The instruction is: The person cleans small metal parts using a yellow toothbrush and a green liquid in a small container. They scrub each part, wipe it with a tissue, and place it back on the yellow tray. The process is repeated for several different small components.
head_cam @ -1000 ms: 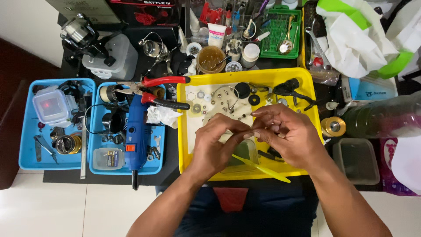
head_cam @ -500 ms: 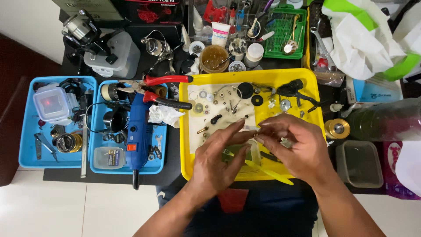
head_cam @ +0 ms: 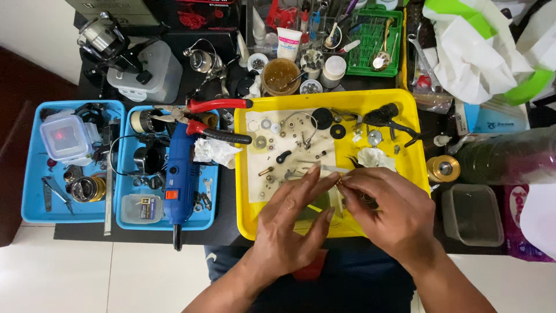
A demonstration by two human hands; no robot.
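Hands — left hand (head_cam: 289, 223), right hand (head_cam: 385, 211) — meet fingertip-close over yellow tray (head_cam: 243, 174).

White labelled tube (head_cam: 288, 43) at top, small labelled box (head_cam: 142, 207) in blue tray (head_cam: 126, 223)

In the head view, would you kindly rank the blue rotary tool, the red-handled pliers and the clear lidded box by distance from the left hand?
1. Blue rotary tool, in the blue tray left of the left hand.
2. Red-handled pliers, up-left, across two trays.
3. Clear lidded box, far-left tray.
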